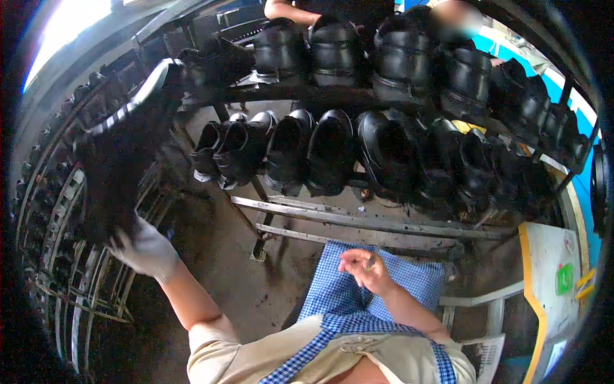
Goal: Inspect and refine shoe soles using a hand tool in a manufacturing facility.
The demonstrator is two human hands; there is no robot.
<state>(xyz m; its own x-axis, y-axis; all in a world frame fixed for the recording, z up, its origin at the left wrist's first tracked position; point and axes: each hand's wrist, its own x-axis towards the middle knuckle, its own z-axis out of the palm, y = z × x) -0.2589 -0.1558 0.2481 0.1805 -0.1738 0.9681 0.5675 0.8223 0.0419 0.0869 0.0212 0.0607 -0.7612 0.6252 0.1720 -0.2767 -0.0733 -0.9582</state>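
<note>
My left hand (144, 251), in a pale glove, is out to the left with its fingers closed on the lower end of a black shoe (121, 153). The shoe stands tilted up, its shiny toe end toward the top and pale stripes across its upper part. My bare right hand (369, 272) is over my lap, above a blue checked apron (332, 275), with the fingers curled. A small dark thing shows between those fingers, too small to name.
Ahead, a two-tier rack (307, 214) bears rows of black shoes (329, 150). More shoe racks (67, 211) line the left. A white board with a yellow edge (547, 269) stands at the right. Behind the rack, another person's arm (291, 11) shows.
</note>
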